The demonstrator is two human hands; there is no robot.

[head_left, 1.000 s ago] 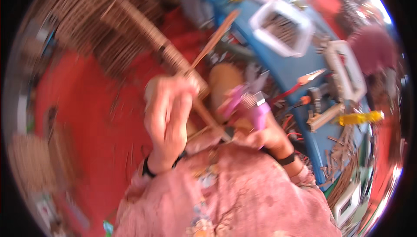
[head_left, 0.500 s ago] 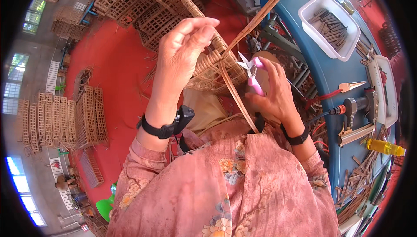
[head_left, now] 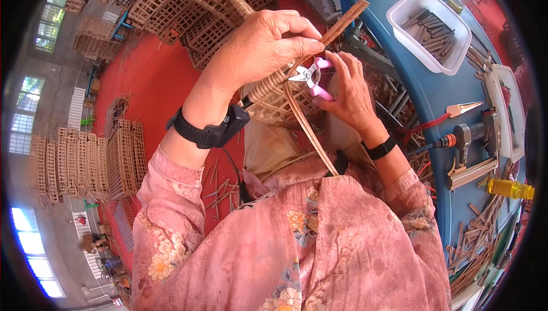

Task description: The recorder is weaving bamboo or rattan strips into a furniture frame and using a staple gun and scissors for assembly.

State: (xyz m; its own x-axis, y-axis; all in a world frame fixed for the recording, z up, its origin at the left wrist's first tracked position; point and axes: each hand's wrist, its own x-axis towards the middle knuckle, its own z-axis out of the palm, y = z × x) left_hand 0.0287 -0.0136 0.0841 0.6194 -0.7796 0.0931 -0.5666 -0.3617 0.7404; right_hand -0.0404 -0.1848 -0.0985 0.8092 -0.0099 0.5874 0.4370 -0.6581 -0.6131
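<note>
A woven wicker basket [head_left: 274,107] with a wrapped rim rests over my lap. My left hand [head_left: 268,43] pinches a flat brown rattan strip [head_left: 347,21] between thumb and fingers, above the rim's corner. Pink-handled pruning snips [head_left: 315,76] sit in my right hand [head_left: 349,91], their blades open around the base of the strip at the rim. A second strip [head_left: 308,125] runs from that same corner down to my waist. Part of the rim is hidden behind my left hand.
On the right, a blue table [head_left: 419,91] carries a white tray of short dark sticks [head_left: 394,14], an awl-like pointed tool [head_left: 463,108], a power tool [head_left: 465,142], a yellow bottle [head_left: 511,189] and loose strips [head_left: 476,231]. Stacked wicker panels [head_left: 71,160] stand on the red floor.
My left hand has moved right and taken hold of the upper strip. The snips have shifted left, bringing their blades to the strip's base.
</note>
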